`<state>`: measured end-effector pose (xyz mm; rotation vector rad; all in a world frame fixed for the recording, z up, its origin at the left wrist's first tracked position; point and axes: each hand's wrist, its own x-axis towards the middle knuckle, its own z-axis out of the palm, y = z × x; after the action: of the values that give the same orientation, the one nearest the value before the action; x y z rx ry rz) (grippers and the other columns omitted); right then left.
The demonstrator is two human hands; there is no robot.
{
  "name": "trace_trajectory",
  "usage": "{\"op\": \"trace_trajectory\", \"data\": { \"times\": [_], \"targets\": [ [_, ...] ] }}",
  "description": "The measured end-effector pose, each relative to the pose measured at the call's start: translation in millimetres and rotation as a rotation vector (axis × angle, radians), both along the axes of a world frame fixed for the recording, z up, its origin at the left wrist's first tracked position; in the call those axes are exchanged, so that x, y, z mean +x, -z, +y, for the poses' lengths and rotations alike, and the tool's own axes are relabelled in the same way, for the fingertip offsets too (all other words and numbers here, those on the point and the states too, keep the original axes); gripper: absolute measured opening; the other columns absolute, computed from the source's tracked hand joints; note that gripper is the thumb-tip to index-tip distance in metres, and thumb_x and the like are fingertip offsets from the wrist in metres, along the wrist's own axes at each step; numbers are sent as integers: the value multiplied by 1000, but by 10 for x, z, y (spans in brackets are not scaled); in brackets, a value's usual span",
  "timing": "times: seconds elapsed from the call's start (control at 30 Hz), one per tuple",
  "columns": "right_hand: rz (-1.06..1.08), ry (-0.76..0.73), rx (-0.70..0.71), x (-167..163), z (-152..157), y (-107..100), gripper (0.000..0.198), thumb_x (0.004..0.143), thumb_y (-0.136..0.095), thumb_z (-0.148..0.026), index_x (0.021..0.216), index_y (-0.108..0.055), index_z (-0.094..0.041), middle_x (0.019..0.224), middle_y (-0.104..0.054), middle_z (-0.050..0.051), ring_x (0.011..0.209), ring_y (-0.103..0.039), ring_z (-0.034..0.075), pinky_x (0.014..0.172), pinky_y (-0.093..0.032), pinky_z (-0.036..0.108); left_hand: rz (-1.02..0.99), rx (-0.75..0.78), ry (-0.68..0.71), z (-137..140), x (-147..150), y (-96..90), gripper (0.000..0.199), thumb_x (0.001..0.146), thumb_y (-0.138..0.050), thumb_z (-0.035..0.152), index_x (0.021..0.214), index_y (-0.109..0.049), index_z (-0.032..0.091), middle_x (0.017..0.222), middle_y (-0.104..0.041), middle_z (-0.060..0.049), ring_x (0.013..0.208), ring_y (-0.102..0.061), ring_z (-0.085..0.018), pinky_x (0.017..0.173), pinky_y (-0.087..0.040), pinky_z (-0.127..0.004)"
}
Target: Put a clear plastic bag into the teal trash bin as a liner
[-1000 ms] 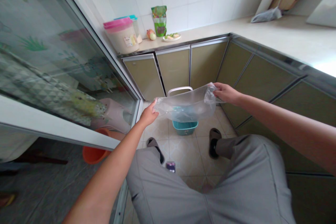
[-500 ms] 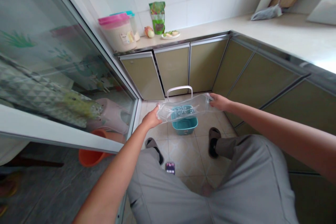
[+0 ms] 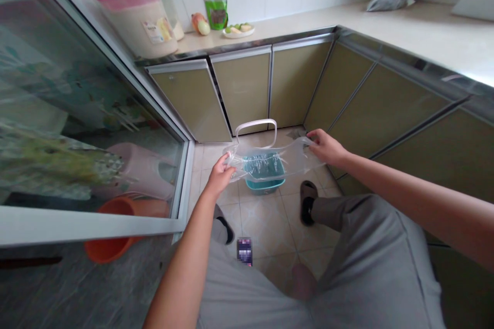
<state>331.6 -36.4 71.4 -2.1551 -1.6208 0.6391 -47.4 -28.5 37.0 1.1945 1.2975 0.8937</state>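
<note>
A clear plastic bag [image 3: 291, 162] is stretched sideways between my two hands. The fingers of my left hand [image 3: 222, 175] pinch its left end, and those of my right hand [image 3: 326, 146] grip its right end. Below and partly behind the see-through plastic stands a teal basket [image 3: 266, 185] on the tiled floor. Its pale handle [image 3: 257, 123] sticks up past the bag's far edge. The bag covers much of the basket's opening, so what is inside cannot be made out.
Beige cabinets [image 3: 241, 92] line the back and right under a counter [image 3: 301, 20]. On it stand a pink-lidded container [image 3: 142, 25], an onion [image 3: 200, 24], a green pouch [image 3: 214, 0] and a plate [image 3: 239, 34]. A sliding glass door [image 3: 116, 113] is at left, an orange bucket [image 3: 104, 247] beyond.
The view has tilted down and shifted, so the counter items look higher and nearer. My hands are slightly farther apart, still holding the bag over the basket.
</note>
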Motion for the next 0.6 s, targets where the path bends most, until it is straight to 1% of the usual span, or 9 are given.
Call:
{"op": "trace_trajectory", "data": {
  "times": [0.07, 0.13, 0.23, 0.27, 0.33, 0.37, 0.43, 0.5, 0.6],
  "targets": [
    [-16, -10, 59, 16, -6, -70, 49, 84, -63, -27, 132, -56, -21, 105, -68, 9, 89, -63, 23, 75, -48, 31, -73, -14, 9, 12, 13, -27, 84, 72, -75, 28, 150, -48, 15, 69, -54, 7, 55, -44, -7, 56, -33, -20],
    [-91, -40, 159, -36, -64, -169, 48, 84, -63, -27, 131, -58, -21, 115, -64, 13, 99, -62, 27, 82, -50, 35, -118, -32, 34, 35, 19, -53, 81, 72, -75, 30, 148, -52, 16, 69, -53, 7, 54, -43, -6, 55, -32, -19],
    [-221, -132, 295, -307, -218, -333, 41, 88, -62, -30, 128, -63, -23, 127, -59, 16, 119, -54, 35, 93, -48, 43, -178, -61, 94, 93, 32, -102, 77, 74, -74, 31, 147, -55, 17, 65, -47, 8, 52, -38, -5, 52, -27, -19],
    [-236, -195, 290, -443, -259, -364, 37, 90, -61, -31, 126, -65, -24, 126, -60, 16, 121, -53, 36, 96, -47, 44, -200, -72, 112, 115, 40, -120, 76, 75, -74, 30, 147, -55, 17, 64, -45, 8, 52, -36, -5, 52, -26, -20],
    [-217, -374, 199, -741, -264, -342, 30, 93, -59, -31, 121, -69, -26, 120, -65, 14, 119, -54, 34, 99, -46, 44, -237, -95, 129, 159, 58, -149, 74, 76, -73, 29, 147, -56, 17, 64, -42, 8, 52, -34, -5, 52, -25, -20],
    [-194, -466, 139, -888, -212, -277, 28, 94, -57, -31, 119, -71, -26, 118, -67, 13, 117, -56, 33, 99, -45, 42, -252, -107, 133, 178, 67, -159, 73, 76, -73, 28, 146, -57, 17, 65, -41, 8, 52, -33, -5, 52, -25, -21],
    [-154, -601, 13, -1144, 10, -42, 29, 96, -53, -29, 119, -71, -26, 120, -68, 11, 116, -59, 30, 98, -46, 39, -284, -124, 134, 211, 83, -166, 73, 76, -72, 26, 146, -57, 17, 66, -41, 8, 52, -33, -5, 52, -24, -21],
    [-138, -650, -127, -1333, 345, 297, 32, 97, -52, -27, 124, -70, -24, 124, -68, 13, 116, -61, 30, 98, -47, 39, -320, -140, 136, 239, 92, -154, 72, 76, -71, 25, 146, -57, 17, 66, -40, 9, 52, -32, -5, 53, -24, -21],
    [-134, -632, -324, -1522, 850, 851, 42, 92, -62, -26, 134, -65, -21, 133, -64, 17, 120, -61, 33, 102, -46, 42, -351, -173, 143, 282, 90, -107, 71, 75, -71, 25, 144, -58, 17, 66, -39, 9, 52, -31, -5, 54, -26, -22]
  ]
}}
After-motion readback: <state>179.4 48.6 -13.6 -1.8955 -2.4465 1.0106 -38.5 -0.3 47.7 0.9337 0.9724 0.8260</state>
